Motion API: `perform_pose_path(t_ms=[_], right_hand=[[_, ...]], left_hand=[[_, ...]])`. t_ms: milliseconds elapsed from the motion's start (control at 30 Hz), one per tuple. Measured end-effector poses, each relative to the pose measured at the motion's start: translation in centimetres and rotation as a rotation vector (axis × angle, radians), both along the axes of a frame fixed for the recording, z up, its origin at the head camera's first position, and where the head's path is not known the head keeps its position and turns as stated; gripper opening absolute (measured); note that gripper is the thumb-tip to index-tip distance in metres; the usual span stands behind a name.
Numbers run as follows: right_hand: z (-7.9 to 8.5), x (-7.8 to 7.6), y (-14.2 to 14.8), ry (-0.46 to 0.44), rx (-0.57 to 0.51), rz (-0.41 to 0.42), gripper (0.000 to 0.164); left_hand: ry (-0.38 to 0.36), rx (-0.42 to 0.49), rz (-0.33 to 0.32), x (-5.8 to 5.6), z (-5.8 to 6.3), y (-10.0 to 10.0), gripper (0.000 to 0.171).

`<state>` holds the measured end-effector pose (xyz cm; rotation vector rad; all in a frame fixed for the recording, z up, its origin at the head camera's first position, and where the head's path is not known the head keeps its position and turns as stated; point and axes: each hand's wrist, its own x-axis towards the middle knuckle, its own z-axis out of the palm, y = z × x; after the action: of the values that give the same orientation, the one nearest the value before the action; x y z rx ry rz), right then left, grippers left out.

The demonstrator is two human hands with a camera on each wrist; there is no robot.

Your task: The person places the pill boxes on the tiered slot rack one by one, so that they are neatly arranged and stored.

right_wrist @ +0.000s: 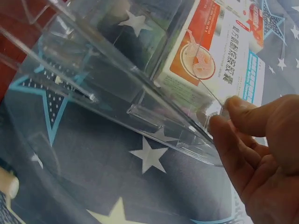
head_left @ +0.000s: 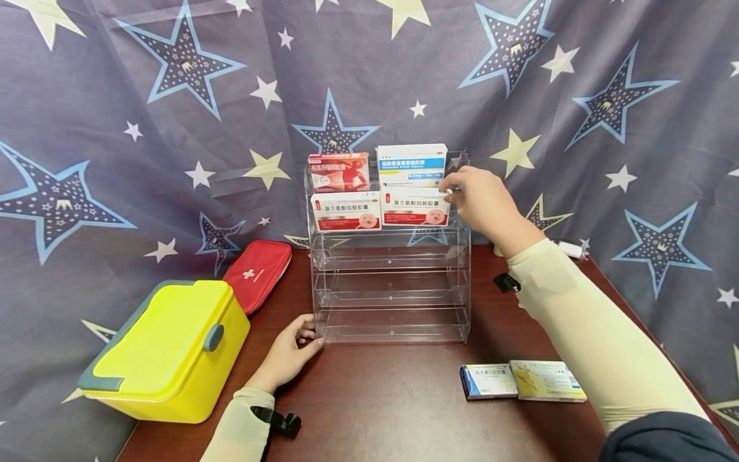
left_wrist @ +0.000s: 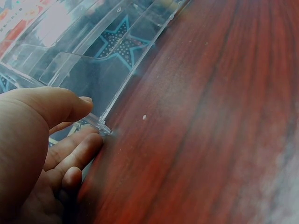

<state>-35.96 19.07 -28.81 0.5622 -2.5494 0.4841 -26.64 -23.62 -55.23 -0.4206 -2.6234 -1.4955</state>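
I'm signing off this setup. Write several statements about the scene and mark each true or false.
1. Four medicine boxes stand in the upper part of the clear rack. True.
2. The yellow box stands open. False: the yellow box is closed.
3. The left hand grips the clear rack low down. True.
4. The right hand is off the clear rack. False: the right hand pinches its edge.
5. The red pouch lies right of the clear rack. False: the red pouch lies left.
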Motion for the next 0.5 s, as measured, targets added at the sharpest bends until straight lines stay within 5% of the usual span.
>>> perform_pose_path(t_ms=[167, 500], right_hand=[[0.14, 0.22, -0.53, 0.011, 0.101, -0.017, 0.017], [0.07, 0.26, -0.41, 0.007, 0.094, -0.025, 0.021]], left_hand=[[0.004, 0.002, 0.000, -0.02, -0.03, -0.09, 0.047], [-0.005, 0.000, -0.003, -0.03, 0.04, 0.00, 0.048]])
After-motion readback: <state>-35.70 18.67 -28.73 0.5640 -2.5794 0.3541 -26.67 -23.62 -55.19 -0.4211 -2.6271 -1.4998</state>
